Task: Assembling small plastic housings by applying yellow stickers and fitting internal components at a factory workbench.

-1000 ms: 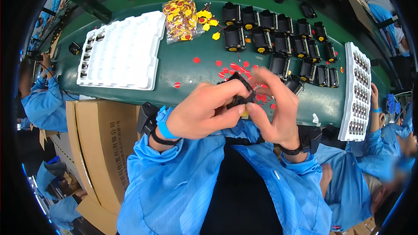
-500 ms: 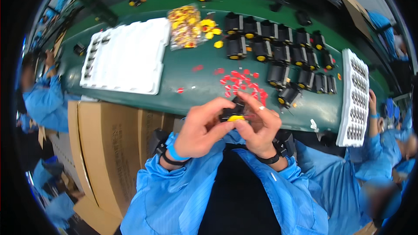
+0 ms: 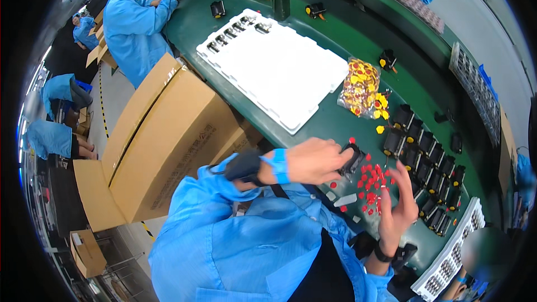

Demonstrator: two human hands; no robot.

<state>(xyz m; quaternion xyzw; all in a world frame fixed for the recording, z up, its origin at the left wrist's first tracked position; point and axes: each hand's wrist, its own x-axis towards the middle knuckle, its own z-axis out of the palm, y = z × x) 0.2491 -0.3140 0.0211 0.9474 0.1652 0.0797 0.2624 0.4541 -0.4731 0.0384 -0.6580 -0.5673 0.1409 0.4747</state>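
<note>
My left hand (image 3: 318, 161) is closed on a small black plastic housing (image 3: 352, 160), its fingers wrapped over the top, just above the green table. My right hand (image 3: 398, 206) is raised with thumb and fingers spread and nothing between them. Scattered red discs (image 3: 370, 183) lie between and beyond the two hands. Further off to the right stand rows of similar black housings (image 3: 415, 160), several with yellow ends. A clear bag of yellow and red pieces (image 3: 359, 88) rests behind them, with a few loose yellow pieces (image 3: 381, 129) beside it.
A white foam tray (image 3: 274, 72) with several metal parts at its far end lies on the green table (image 3: 246, 100). Another white tray (image 3: 447, 254) full of parts stands at the right. An open cardboard box (image 3: 173, 145) is left of me. A co-worker (image 3: 134, 33) is at the far left.
The view has swung left. My right hand has let go of the black housing and opened; my left hand alone holds it now.
</note>
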